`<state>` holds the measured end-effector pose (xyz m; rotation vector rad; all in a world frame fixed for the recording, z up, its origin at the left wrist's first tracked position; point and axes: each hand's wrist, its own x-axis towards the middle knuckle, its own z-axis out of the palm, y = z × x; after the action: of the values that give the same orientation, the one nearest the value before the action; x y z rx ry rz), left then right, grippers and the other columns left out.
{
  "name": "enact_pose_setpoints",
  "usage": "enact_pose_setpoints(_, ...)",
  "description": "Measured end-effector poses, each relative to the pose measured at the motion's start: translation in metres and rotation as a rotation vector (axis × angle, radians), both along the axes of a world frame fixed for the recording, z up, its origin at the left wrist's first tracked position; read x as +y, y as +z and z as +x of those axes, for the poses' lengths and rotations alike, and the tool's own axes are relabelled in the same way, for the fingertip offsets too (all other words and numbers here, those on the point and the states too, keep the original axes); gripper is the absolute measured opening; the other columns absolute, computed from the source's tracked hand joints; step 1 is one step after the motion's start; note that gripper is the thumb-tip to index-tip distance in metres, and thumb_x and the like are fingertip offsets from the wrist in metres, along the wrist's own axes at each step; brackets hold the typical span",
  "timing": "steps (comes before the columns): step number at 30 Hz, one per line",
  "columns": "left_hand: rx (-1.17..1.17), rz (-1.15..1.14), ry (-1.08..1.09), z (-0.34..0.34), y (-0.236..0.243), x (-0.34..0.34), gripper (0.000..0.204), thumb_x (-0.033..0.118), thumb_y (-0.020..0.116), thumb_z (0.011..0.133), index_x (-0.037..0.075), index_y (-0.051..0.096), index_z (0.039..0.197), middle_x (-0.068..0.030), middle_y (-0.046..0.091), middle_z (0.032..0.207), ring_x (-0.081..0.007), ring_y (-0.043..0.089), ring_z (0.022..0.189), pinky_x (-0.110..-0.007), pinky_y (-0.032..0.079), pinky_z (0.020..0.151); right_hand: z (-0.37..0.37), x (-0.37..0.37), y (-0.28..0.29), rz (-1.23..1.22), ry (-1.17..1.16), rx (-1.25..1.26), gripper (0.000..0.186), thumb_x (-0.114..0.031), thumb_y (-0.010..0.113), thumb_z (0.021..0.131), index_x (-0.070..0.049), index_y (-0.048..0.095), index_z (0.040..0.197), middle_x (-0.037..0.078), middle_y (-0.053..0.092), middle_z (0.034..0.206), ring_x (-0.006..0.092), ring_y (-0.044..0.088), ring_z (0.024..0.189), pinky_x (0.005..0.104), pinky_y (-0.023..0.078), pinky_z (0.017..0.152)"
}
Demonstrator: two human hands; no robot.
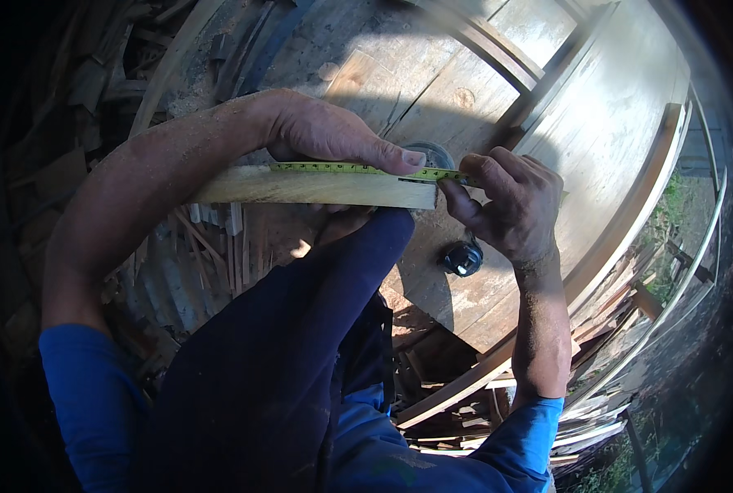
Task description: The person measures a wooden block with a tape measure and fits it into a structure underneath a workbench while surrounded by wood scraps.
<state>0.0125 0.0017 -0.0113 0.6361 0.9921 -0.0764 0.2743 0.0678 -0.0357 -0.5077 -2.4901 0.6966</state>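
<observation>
A pale wooden board (317,190) lies crosswise in front of me, above my raised, dark-trousered knee. Along its upper edge runs the yellow-green blade of a tape measure (333,168). My left hand (333,135) is over the board, its thumb pressing the blade near the board's right end. Its other fingers are mostly hidden behind and under the wood. Just past that end, my right hand (506,201) is closed, thumb and forefinger pinching the blade. Below the right hand sits a small black rounded object (462,259) with a shiny face; I cannot tell what it is.
Beneath is a broad wooden work surface (489,304) with a long curved edge strip (629,222) on the right. Wooden bars (547,74) lie at the far side. A round greyish object (434,154) is partly hidden behind the hands. Scrap wood (210,246) is heaped at left.
</observation>
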Motion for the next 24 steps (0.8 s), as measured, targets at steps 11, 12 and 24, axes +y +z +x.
enact_pose_setpoints(11, 0.043, 0.076, -0.149, -0.007, -0.004, 0.004, 0.091, 0.08, 0.041, 0.089, 0.0, 0.056, 0.13, -0.0185, 0.064, 0.105, -0.0238, 0.065, 0.095, -0.035, 0.055, 0.08, -0.005, 0.0, -0.003, 0.062, -0.051, -0.001, 0.025, -0.027, 0.084, 0.076, -0.016, 0.064, 0.085, -0.002, 0.045, 0.06, 0.0152, 0.051, 0.049, 0.0326, 0.041, 0.047)
enact_pose_setpoints(12, 0.049, 0.077, -0.176, -0.008, -0.004, 0.005, 0.094, 0.081, 0.038, 0.089, 0.0, 0.055, 0.134, -0.0197, 0.064, 0.11, -0.0255, 0.064, 0.101, -0.036, 0.054, 0.085, -0.004, 0.0, -0.004, 0.063, -0.051, -0.002, 0.025, -0.027, 0.084, 0.076, -0.016, 0.064, 0.085, -0.002, 0.045, 0.06, 0.0152, 0.051, 0.049, 0.0326, 0.041, 0.047)
enact_pose_setpoints(24, -0.005, 0.02, -0.178, -0.008, -0.001, 0.013, 0.087, 0.073, 0.037, 0.096, 0.007, 0.042, 0.153, -0.0213, 0.056, 0.138, -0.0289, 0.052, 0.13, -0.04, 0.041, 0.11, -0.003, 0.007, -0.009, 0.05, 0.002, 0.015, 0.026, -0.029, 0.085, 0.077, -0.014, 0.066, 0.089, -0.002, 0.047, 0.061, 0.0139, 0.051, 0.05, 0.0322, 0.041, 0.046)
